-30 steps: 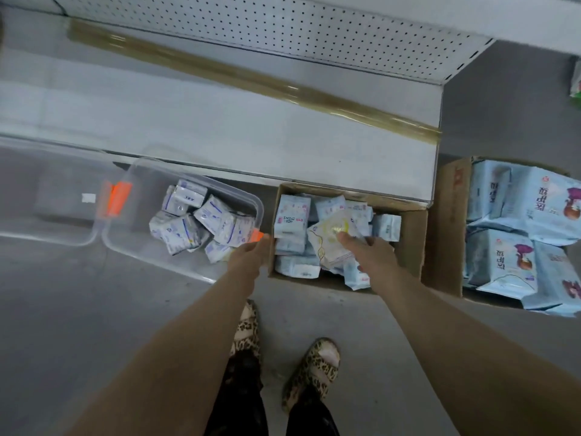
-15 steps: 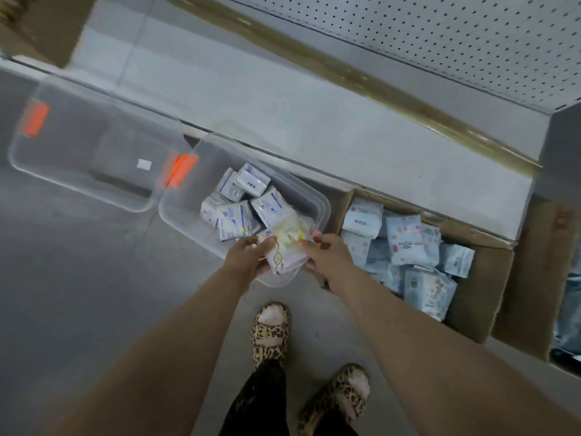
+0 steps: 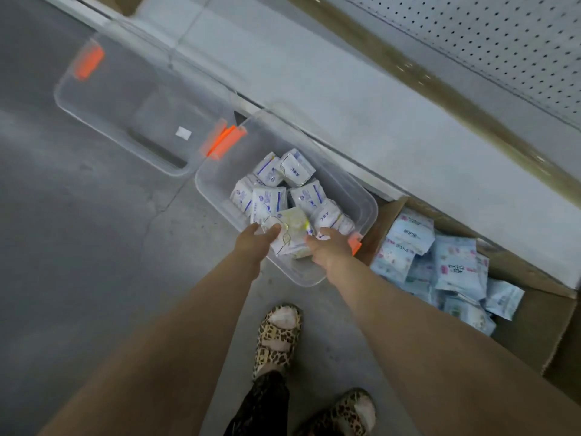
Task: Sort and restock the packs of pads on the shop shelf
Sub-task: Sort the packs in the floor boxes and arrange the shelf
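The only writing we can read is "ABC", printed in dark blue on two of the white packs [image 3: 297, 169] in the nearer clear tub [image 3: 217, 184]. We count at least six of these white, blue-striped packs heaped loosely in that tub.

Over the tub's near end sits the yellow-printed pack [image 3: 294, 234], white with a gold outline, its lettering too blurred to read. The left grip [image 3: 254, 243] pinches its left edge with the thumb on top. The right grip [image 3: 330, 251] curls round its right edge, so both grasp this one pack.

A second clear tub [image 3: 94, 121] lies on the floor [image 3: 63, 247] to the left, touching the first. A small white sticker [image 3: 183, 133] shows on it, with no legible text. We see orange latches [image 3: 88, 62] at its far end, where the two tubs meet, and beside the right wrist.

To the right, an open cardboard box [image 3: 528, 335] holds pale blue packs [image 3: 456, 265] with pink and dark print that we cannot read. They overlap too much for a firm count, though at least seven show.

Behind the tubs and box runs the white bottom shelf [image 3: 345, 105], with a brass-coloured strip [image 3: 440, 89] and a perforated back panel [image 3: 471, 36]. Two leopard-print slippers [image 3: 278, 338] stand below.
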